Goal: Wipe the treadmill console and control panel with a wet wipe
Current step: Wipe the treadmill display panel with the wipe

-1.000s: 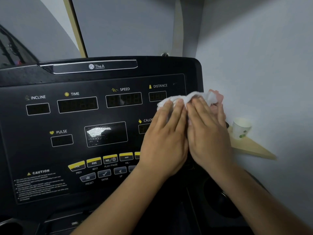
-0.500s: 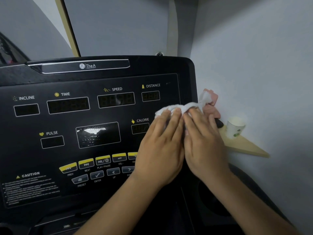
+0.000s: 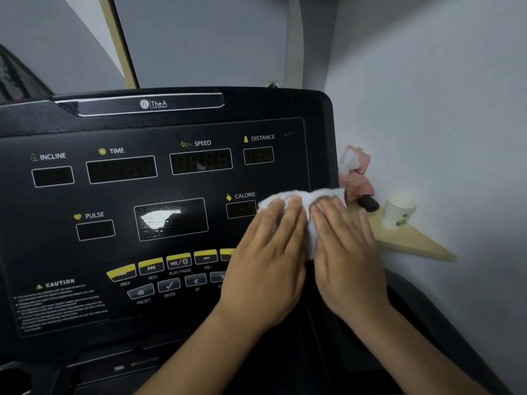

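Observation:
The black treadmill console [image 3: 171, 124] fills the left and middle of the view, with small displays and a row of yellow and grey buttons [image 3: 159, 266]. A white wet wipe [image 3: 299, 195] lies on the right part of the panel, just right of the CALORIE display. My left hand [image 3: 268, 258] and my right hand [image 3: 348, 252] press flat on the wipe side by side, fingers straight and pointing up the panel. Most of the wipe is hidden under my hands.
A pale wall stands close on the right. A small wooden corner shelf [image 3: 413, 243] holds a paper cup [image 3: 397, 209], a dark object [image 3: 369, 203] and a pink pack with a white wipe sticking out [image 3: 355, 172].
Both hands have slid the wipe down the right side of the panel, from beside the DISTANCE display to beside the CALORIE display.

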Available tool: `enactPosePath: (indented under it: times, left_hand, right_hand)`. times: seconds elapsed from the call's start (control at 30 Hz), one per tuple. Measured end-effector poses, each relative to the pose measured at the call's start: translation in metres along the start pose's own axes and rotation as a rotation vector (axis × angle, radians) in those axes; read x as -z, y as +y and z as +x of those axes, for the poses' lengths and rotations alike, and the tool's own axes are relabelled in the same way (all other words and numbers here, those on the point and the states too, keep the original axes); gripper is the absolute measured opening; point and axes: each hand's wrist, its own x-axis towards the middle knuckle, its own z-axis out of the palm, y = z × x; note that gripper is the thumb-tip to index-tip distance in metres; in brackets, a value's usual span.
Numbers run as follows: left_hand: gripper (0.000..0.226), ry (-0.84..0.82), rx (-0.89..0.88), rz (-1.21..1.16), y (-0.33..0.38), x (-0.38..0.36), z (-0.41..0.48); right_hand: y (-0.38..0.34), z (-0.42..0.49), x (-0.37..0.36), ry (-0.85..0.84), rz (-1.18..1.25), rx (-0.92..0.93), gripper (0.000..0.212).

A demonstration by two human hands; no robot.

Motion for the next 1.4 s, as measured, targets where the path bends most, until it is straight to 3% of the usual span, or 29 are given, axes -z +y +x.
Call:
enactPosePath:
  times: [0.3, 0.5, 0.7, 0.87, 1.1, 1.4]
  left_hand:
    - [0.055, 0.008, 0.046, -0.054, 0.010, -0.001, 0.011]
    - [0.058, -0.032, 0.024, -0.050, 0.024, -0.013, -0.027]
    - [0.055, -0.032, 0.057, -0.071, 0.015, -0.005, 0.003]
    - [0.059, -0.079, 0.045, -0.037, 0.021, -0.012, -0.028]
    - [0.058, -0.012, 0.069, -0.039, 0.008, -0.008, 0.005]
    - [0.062, -0.053, 0.033, -0.026, 0.006, -0.009, -0.025]
  right_hand:
    - [0.001, 0.012, 0.005, 0.010, -0.029, -0.021, 0.045]
    - [0.000, -0.029, 0.000, -0.068, -0.072, -0.004, 0.047]
    - [-0.002, 0.005, 0.005, -0.002, -0.021, -0.029, 0.047]
    - [-0.002, -0.023, 0.003, -0.077, -0.061, -0.014, 0.050]
    - [-0.003, 0.013, 0.007, -0.030, -0.027, -0.040, 0.050]
    - [-0.002, -0.017, 0.005, -0.137, -0.075, -0.029, 0.053]
